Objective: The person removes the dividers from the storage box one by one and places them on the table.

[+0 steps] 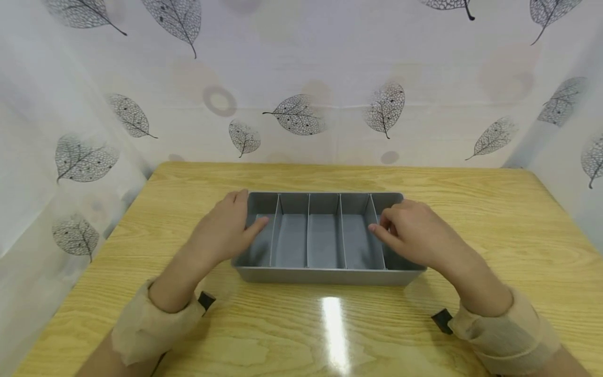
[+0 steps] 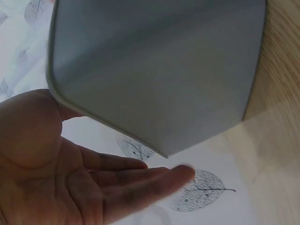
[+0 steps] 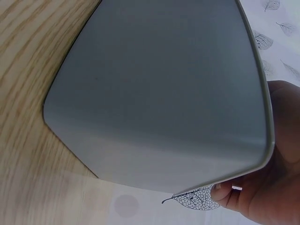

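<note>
One grey divided tray [image 1: 325, 272] was flanked by two hands on a wooden table [image 1: 471, 188].

One tray was counted, split by four dividers [image 1: 308, 230] into five compartments, and it was set near the middle of the table, its long side turned toward the person. The left hand [image 1: 221, 230] was placed at the tray's left end, its fingers extended and relaxed along the outer wall and its thumb laid over the rim; nothing was clasped. The right hand [image 1: 414, 233] was placed at the tray's right end, its fingers curled over the rim, with the thumb seen behind the edge in the right wrist view; whether the wall was truly pinched could not be told. Two beige cuffs [image 1: 151, 324] were worn at the wrists.
</note>
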{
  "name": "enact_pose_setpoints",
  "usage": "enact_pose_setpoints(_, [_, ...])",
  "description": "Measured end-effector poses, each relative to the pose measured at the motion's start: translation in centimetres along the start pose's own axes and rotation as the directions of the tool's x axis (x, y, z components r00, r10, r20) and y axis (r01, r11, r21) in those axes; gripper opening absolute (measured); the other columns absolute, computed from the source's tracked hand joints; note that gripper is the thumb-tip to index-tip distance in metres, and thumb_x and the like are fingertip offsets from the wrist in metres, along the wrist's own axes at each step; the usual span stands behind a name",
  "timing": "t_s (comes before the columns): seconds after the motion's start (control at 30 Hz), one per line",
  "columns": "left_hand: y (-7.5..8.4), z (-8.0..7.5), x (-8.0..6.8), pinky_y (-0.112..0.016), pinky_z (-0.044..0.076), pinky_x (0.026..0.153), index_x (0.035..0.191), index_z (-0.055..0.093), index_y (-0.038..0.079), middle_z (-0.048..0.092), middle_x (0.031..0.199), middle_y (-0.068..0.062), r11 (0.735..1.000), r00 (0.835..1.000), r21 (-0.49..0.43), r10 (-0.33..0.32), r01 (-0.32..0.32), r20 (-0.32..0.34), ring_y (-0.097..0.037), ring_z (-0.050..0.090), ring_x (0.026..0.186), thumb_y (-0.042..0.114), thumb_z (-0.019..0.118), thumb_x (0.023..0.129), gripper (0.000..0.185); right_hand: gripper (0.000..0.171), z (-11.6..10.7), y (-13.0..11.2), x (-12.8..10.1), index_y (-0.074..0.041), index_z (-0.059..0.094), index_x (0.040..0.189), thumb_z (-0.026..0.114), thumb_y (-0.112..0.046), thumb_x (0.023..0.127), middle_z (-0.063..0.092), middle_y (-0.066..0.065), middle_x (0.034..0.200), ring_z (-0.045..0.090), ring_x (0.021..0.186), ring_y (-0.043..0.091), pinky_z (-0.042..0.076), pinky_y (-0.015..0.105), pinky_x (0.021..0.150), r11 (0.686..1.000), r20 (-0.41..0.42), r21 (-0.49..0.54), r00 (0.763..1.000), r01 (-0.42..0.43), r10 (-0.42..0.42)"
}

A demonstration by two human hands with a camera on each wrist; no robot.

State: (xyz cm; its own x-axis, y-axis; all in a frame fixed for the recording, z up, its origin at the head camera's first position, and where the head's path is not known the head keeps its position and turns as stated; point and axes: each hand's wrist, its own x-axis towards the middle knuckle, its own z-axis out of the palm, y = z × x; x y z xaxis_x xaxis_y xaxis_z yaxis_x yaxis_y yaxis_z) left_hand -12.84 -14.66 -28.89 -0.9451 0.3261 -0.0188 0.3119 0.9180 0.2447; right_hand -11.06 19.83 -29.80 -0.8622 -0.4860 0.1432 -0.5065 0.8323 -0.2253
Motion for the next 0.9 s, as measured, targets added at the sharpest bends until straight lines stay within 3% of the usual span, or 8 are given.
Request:
enact_pose_setpoints(0.13, [-1.3,-0.3,0.6,-0.055,0.053,0.097,0.145,0.029,-0.020,0.057,0.125,-0.040,0.989,0.993,-0.147,0.013,0.004,0.117,-0.045,0.064,0.110,0.026,0.056,0.102,0.069,0.026,0.1,0.0,0.0,-0.015,0.067,0.071,0.067,-0.027,0.094,0.057,-0.008,0.065,0.049,0.062,0.009,0.048,0.039,0.065,1.000,0.015,-0.010,1.000,-0.005,0.006])
enact_pose_setpoints(0.23, [-2.1,-0.4,1.0,-0.044,0.062,0.074,0.148,0.026,-0.016,0.058,0.123,-0.040,0.954,0.982,-0.298,0.026,0.031,0.185,-0.031,0.073,0.078,0.016,0.053,0.101,0.063,0.027,0.3,0.0,0.0,-0.018,0.066,0.070,0.067,-0.028,0.095,0.055,-0.009,0.063,0.048,0.062,0.010,0.045,0.040,0.066,1.000,0.030,-0.016,0.999,-0.016,0.017])
enact_pose_setpoints(0.27, [-2.3,-0.4,1.0,-0.040,0.063,0.067,0.149,0.027,-0.013,0.057,0.127,-0.039,0.935,0.979,-0.351,0.028,0.046,0.204,-0.028,0.073,0.076,0.013,0.052,0.101,0.060,0.028,0.3,0.0,0.0,-0.019,0.065,0.069,0.066,-0.028,0.095,0.055,-0.009,0.063,0.047,0.062,0.010,0.042,0.040,0.067,1.000,0.038,-0.016,0.999,-0.023,0.023])
enact_pose_setpoints(0.37, [-2.9,-0.3,1.3,-0.034,0.061,0.055,0.153,0.024,-0.008,0.042,0.145,-0.038,0.876,0.966,-0.472,0.032,0.097,0.256,-0.033,0.073,0.084,0.004,0.047,0.098,0.061,0.030,0.4,-0.1,0.0,-0.021,0.062,0.067,0.065,-0.029,0.096,0.053,-0.010,0.062,0.046,0.063,0.010,0.036,0.038,0.067,0.999,0.056,-0.010,0.998,-0.042,0.043])
enact_pose_setpoints(0.5, [-3.8,-0.1,1.6,-0.039,0.062,0.060,0.157,0.021,-0.002,0.033,0.153,-0.034,0.779,0.947,-0.607,0.055,0.157,0.316,-0.047,0.061,0.114,-0.002,0.046,0.094,0.068,0.033,0.5,-0.1,0.0,-0.022,0.059,0.065,0.064,-0.029,0.097,0.052,-0.009,0.060,0.046,0.061,0.010,0.031,0.038,0.067,0.998,0.071,0.001,0.996,-0.057,0.057])
enact_pose_setpoints(0.7, [-5.2,0.1,2.5,-0.048,0.062,0.067,0.156,0.024,-0.002,0.031,0.156,-0.029,0.622,0.916,-0.753,0.139,0.216,0.377,-0.047,0.056,0.120,-0.004,0.048,0.092,0.068,0.042,0.9,0.0,0.1,-0.022,0.050,0.058,0.060,-0.027,0.099,0.045,-0.009,0.053,0.040,0.054,0.009,0.026,0.037,0.068,0.998,0.107,0.028,0.992,-0.064,0.060])
enact_pose_setpoints(0.8, [-5.5,0.1,2.7,-0.050,0.062,0.069,0.151,0.031,-0.008,0.041,0.148,-0.032,0.592,0.904,-0.772,0.163,0.230,0.395,-0.043,0.060,0.115,-0.005,0.047,0.092,0.061,0.045,1.0,0.1,0.1,-0.022,0.046,0.056,0.059,-0.025,0.099,0.041,-0.009,0.051,0.037,0.051,0.010,0.025,0.036,0.069,0.997,0.109,0.040,0.992,-0.070,0.065])
enact_pose_setpoints(0.9, [-5.5,0.0,2.8,-0.050,0.062,0.070,0.147,0.035,-0.012,0.051,0.137,-0.036,0.588,0.898,-0.773,0.169,0.238,0.405,-0.040,0.064,0.109,-0.005,0.046,0.094,0.055,0.046,1.1,0.1,0.2,-0.021,0.043,0.054,0.057,-0.022,0.098,0.038,-0.009,0.049,0.036,0.048,0.010,0.025,0.036,0.070,0.996,0.101,0.042,0.992,-0.077,0.072])
